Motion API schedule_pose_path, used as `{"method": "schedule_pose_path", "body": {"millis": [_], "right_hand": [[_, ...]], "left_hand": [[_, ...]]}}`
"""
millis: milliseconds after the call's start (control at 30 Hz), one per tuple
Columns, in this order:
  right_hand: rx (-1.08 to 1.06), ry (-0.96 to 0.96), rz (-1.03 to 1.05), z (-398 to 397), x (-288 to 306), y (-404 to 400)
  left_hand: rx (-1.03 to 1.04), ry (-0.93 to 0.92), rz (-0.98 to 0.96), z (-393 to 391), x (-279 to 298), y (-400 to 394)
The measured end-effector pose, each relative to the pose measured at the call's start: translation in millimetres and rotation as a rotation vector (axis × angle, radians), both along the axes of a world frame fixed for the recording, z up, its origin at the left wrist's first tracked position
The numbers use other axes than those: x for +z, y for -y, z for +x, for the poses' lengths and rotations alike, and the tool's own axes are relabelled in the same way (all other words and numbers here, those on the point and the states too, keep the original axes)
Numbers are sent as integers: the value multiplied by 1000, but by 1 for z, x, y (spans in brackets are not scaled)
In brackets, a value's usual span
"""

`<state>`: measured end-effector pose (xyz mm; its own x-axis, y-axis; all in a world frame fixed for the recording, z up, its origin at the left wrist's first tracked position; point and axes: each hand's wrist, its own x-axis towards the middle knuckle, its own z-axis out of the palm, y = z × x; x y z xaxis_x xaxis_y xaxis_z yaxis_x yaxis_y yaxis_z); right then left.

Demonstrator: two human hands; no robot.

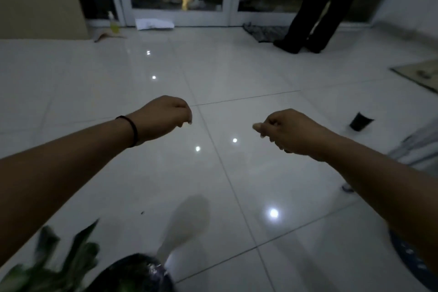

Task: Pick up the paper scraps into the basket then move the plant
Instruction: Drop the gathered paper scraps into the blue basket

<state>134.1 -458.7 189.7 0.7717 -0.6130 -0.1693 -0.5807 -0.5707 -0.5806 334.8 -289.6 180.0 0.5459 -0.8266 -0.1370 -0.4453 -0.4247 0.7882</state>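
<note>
My left hand (166,116), with a black band on its wrist, hovers over the white tiled floor with its fingers curled in and nothing visible in it. At the same height, my right hand (289,132) is also curled into a loose fist, thumb pointing left, and no scrap shows in it. The plant's (59,263) green leaves are blurred at the bottom left, beside a dark round pot (132,275) at the bottom edge. A white sheet of paper (154,23) lies by the glass door far ahead. A dark blue round rim (407,256), possibly the basket, shows under my right forearm.
A person in dark trousers (308,19) stands at the back right by the glass door. A yellow bottle (115,23) is at the back left, a small black cup (360,122) on the floor at right, a mat (417,73) beyond it. A pale blurred shape (184,227) lies below my hands.
</note>
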Motion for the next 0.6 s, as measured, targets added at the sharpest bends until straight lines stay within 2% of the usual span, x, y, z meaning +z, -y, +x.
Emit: {"method": "schedule_pose_path", "body": {"millis": [233,467,600], "right_hand": [[-186,-31,23,-108,67,74],[-538,100,82,-242,108,137],[-691,-88,-46,-315,116,163]], "left_hand": [[-168,-89,-87,-128,60,123],[-372,-312,-194,-276,72,228],[-492,-280,-209,-350,70,270]]}}
